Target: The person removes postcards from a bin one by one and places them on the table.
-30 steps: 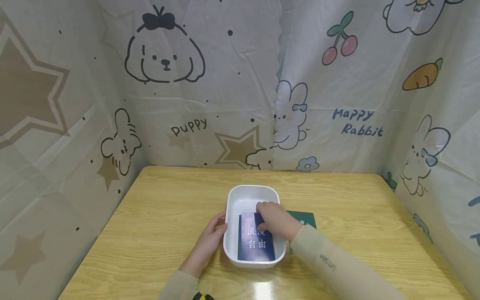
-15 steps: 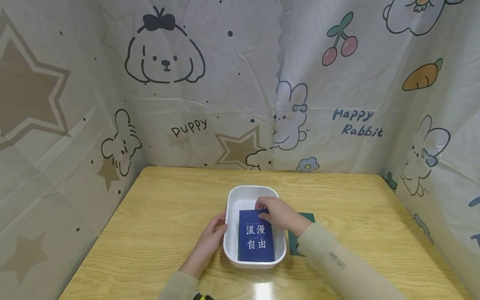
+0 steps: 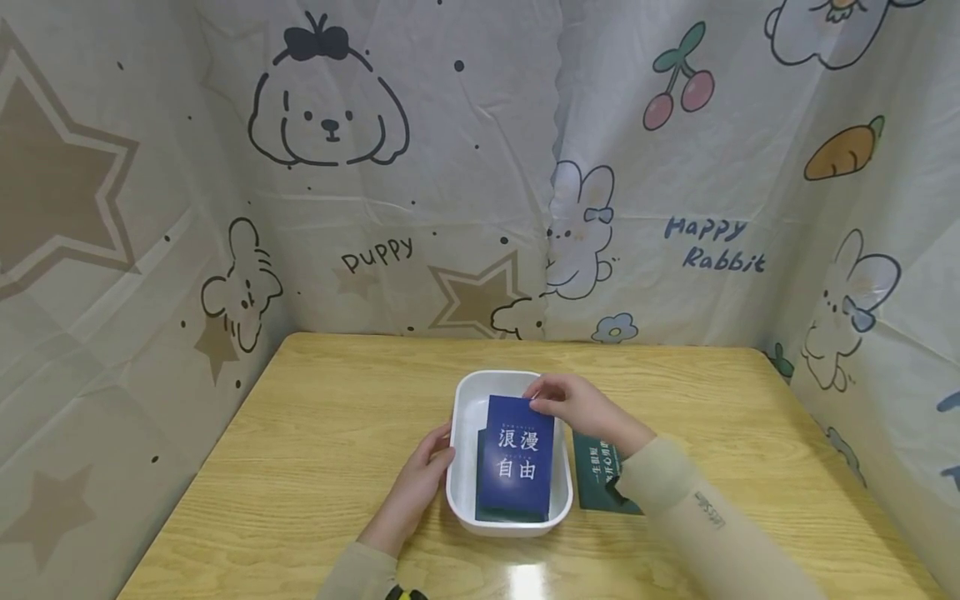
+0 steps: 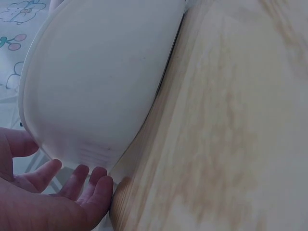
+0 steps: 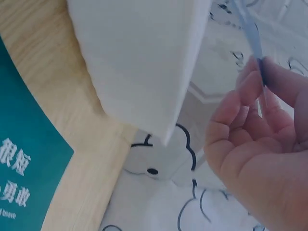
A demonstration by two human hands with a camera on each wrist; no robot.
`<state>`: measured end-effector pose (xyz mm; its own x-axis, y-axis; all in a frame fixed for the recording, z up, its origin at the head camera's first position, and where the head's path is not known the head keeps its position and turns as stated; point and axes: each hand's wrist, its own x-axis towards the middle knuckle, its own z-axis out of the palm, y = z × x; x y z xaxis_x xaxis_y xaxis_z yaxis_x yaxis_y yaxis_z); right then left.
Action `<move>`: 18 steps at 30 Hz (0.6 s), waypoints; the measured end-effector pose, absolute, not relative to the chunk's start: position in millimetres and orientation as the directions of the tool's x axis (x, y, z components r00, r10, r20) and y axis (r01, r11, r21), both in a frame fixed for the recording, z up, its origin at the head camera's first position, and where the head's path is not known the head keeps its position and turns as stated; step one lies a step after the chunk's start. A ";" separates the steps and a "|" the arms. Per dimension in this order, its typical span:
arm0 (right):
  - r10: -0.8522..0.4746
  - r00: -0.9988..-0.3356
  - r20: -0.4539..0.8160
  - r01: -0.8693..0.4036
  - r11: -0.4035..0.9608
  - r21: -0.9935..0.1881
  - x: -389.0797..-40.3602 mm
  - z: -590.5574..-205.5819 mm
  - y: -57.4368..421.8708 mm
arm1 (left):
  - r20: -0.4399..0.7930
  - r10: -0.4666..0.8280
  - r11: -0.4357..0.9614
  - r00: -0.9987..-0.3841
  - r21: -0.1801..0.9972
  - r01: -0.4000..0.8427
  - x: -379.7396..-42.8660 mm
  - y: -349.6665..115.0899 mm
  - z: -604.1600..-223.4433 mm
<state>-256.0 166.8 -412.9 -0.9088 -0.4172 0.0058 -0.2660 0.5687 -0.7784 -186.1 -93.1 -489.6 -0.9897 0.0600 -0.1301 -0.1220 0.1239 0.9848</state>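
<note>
My right hand (image 3: 579, 407) pinches a dark blue card (image 3: 517, 457) with white Chinese characters by its top right corner. In the right wrist view the card shows edge-on between thumb and forefinger (image 5: 250, 88), raised above the rim of the white plastic tub (image 3: 467, 408). Under it in the tub lies a dark green card (image 3: 482, 475), mostly hidden. My left hand (image 3: 417, 477) rests against the tub's left side. In the left wrist view its fingertips (image 4: 98, 173) touch the outer wall, with the thumb close to the rim.
Another green card (image 3: 596, 473) with white characters lies on the wooden table (image 3: 345, 417) right of the tub, partly covered by my right sleeve. Behind and at both sides hangs a white curtain (image 3: 465, 183) with cartoon prints.
My right hand has lifted the blue card's top edge out of the tub, moving up and right. More of both green cards now shows. The left hand and tub have stayed in place.
</note>
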 end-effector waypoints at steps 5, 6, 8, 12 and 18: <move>-0.364 -0.931 -0.020 -0.188 0.526 -0.830 -259.3 -400.4 187.1 | -0.154 0.058 0.129 -0.986 0.981 -0.145 -187.5 -93.1 -489.8; -0.355 -0.935 -0.025 -0.176 0.524 -0.833 -260.0 -397.9 191.6 | -0.163 0.056 0.131 -0.985 0.979 -0.154 -187.7 -93.2 -489.4; -0.344 -0.938 -0.036 -0.157 0.516 -0.842 -261.1 -393.4 201.5 | -0.176 0.055 0.139 -0.983 0.976 -0.167 -187.7 -93.4 -489.1; -0.336 -0.941 -0.050 -0.135 0.506 -0.852 -263.9 -390.0 223.5 | -0.178 0.061 0.148 -0.982 0.975 -0.167 -187.4 -93.5 -488.6; -0.324 -0.943 -0.072 -0.117 0.528 -0.841 -265.0 -391.8 256.9 | -0.167 0.064 0.152 -0.984 0.976 -0.156 -187.9 -93.2 -489.6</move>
